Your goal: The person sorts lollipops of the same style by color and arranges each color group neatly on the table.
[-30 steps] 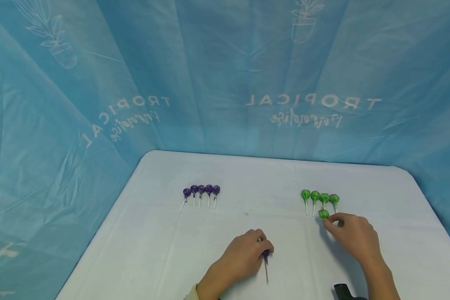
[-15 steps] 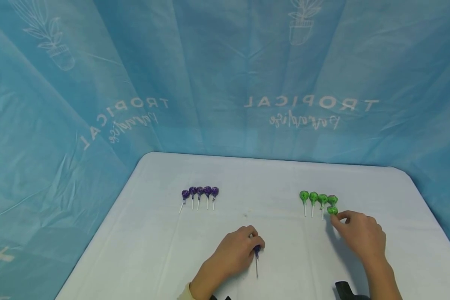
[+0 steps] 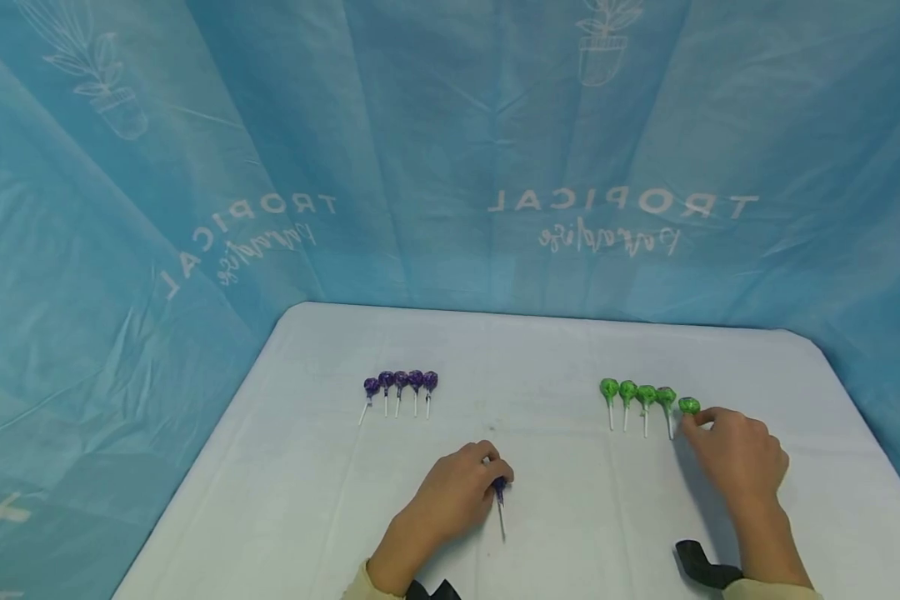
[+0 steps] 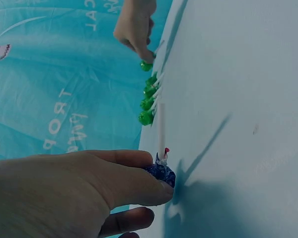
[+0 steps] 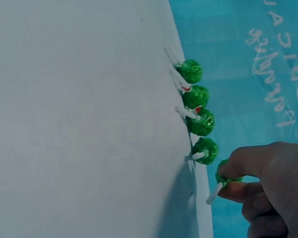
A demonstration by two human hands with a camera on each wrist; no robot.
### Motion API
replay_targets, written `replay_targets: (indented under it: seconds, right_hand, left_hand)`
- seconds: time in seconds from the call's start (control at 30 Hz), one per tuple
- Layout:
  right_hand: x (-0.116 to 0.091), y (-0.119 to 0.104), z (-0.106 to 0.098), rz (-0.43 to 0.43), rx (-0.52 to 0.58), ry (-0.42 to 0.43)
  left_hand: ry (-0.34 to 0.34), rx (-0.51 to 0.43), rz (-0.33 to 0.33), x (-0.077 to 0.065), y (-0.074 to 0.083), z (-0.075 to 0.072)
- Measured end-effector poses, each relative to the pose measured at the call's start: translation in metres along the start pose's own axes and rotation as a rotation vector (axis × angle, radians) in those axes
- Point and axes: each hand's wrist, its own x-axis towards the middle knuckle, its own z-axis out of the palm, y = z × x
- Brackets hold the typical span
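In the left wrist view my left hand [image 4: 104,181] pinches a purple lollipop [image 4: 162,174] by its wrapped head, the white stick pointing away from the fingers. In the head view that hand [image 3: 453,492] is over the near middle of the table. My right hand [image 3: 742,454] pinches a green lollipop [image 3: 689,405] between thumb and finger, at the right end of a row of several green lollipops [image 3: 647,395]. The right wrist view shows the held green lollipop [image 5: 222,179] just beside the last one in that row, its stick sticking out below the fingers.
Several purple lollipops [image 3: 401,380] lie in a row on the left of the white table [image 3: 540,358], sticks toward me. A blue printed cloth [image 3: 450,150] hangs behind and at the sides. Black wrist gear [image 3: 705,567] shows by the right forearm.
The right hand has carried its green lollipop rightward, from in front of the row to beyond its right end. The left hand has shifted left and slightly away, still holding the purple lollipop.
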Motion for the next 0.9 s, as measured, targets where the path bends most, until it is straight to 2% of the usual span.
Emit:
replay_targets:
  seconds: [0.27,0.63,0.9]
  right_hand:
    - [0.018,0.004,0.008,0.027,-0.009,-0.009]
    - [0.023,0.005,0.011,0.037,-0.019,-0.039]
    - [0.024,0.011,0.013,0.039,-0.019,-0.054]
  left_hand:
    - [0.032,-0.042,-0.005,-0.002,-0.002,0.0]
    - [0.045,-0.033,-0.024,-0.003,-0.004,-0.004]
    - [0.084,-0.011,-0.031,-0.001,-0.011,-0.006]
